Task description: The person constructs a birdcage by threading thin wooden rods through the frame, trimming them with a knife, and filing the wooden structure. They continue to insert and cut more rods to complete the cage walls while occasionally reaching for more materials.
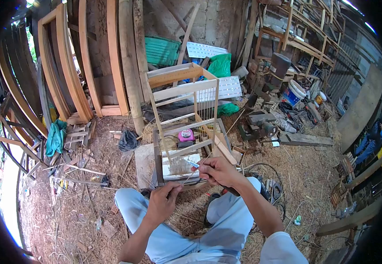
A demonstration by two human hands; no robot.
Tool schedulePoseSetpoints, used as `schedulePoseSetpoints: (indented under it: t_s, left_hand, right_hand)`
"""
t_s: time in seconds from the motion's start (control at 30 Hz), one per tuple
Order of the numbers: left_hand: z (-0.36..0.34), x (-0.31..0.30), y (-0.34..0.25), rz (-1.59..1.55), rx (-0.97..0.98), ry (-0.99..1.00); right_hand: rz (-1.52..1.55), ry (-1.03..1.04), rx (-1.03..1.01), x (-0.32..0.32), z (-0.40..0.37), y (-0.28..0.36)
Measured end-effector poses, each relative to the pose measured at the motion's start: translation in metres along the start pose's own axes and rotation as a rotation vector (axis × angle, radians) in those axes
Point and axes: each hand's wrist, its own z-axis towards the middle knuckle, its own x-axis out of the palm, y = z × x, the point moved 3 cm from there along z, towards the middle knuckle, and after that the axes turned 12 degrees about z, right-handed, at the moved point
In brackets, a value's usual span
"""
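Head view, seated, light-blue trousered knees [226,220] at bottom of frame. Left hand [163,202] is fisted around the lower end of a thin pale wooden sliver [189,174]; the sliver runs up and right to the right hand [219,170]. Right hand is clenched on a small knife with a silvery blade [193,164], blade tip lying at the sliver (actual contact too small to tell). Hands are apart, right one higher and further out. Both sit just in front of an unfinished pale wooden frame with thin upright rods [186,94], which stands on the sawdust-covered ground [111,176] right beyond the knees. A pink round tape measure [186,135] lies inside the frame's base. Curved brown timber frames [67,66] lean on the wall at left, with a teal crumpled cloth [56,136] below them. A white plastic bucket with blue band [295,92] sits well apart at upper right, among the clutter.
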Motion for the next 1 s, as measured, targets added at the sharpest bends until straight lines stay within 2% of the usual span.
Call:
schedulePoseSetpoints:
  t_s: [0.2,0.33,0.4,0.43,0.47,0.57,0.6,0.67,0.7,0.77,0.87,0.9,0.93,1.0]
  left_hand:
    - [-0.002,-0.006,-0.004,0.045,0.021,-0.037]
    - [-0.001,-0.004,0.006,0.011,-0.048,-0.037]
    - [0.001,0.004,0.014,0.034,-0.057,-0.091]
    - [0.003,0.004,0.012,0.021,-0.100,-0.091]
    - [0.004,0.007,0.015,0.020,-0.101,-0.100]
    - [0.003,0.012,0.022,0.066,-0.124,-0.166]
    - [0.004,0.010,0.018,0.108,-0.102,-0.188]
    - [0.009,0.008,0.011,0.153,-0.072,-0.207]
    - [0.009,0.008,0.007,0.160,-0.014,-0.234]
    - [0.009,0.009,0.002,0.159,0.049,-0.256]
    - [0.012,0.012,-0.005,0.146,0.030,-0.218]
    - [0.014,0.011,-0.010,0.116,0.034,-0.227]
    - [0.015,0.011,-0.014,0.085,0.037,-0.236]
    - [0.012,0.012,-0.022,0.110,0.041,-0.244]
  right_hand:
    - [-0.144,0.036,-0.092,0.001,0.004,0.000]
    - [-0.035,0.064,0.004,0.001,0.009,-0.006]
    - [-0.122,-0.070,-0.020,-0.002,0.018,-0.029]
    - [-0.317,-0.064,-0.164,-0.003,0.024,-0.033]
    - [-0.323,-0.056,-0.165,-0.003,0.028,-0.043]
    - [-0.571,-0.309,-0.314,0.003,0.030,-0.048]
    - [-0.565,-0.307,-0.317,0.010,0.025,-0.045]
    - [-0.602,-0.241,-0.506,0.026,0.012,-0.036]
    - [-0.598,-0.246,-0.507,0.031,0.009,-0.034]
    - [-0.644,-0.174,-0.719,0.041,-0.001,-0.025]
    - [-0.773,-0.202,-0.684,0.026,-0.009,-0.014]
    - [-0.880,-0.236,-0.765,0.020,-0.008,-0.016]
    - [-0.887,-0.246,-0.763,0.018,-0.012,-0.020]
    - [-1.105,-0.284,-0.808,0.025,-0.019,-0.026]
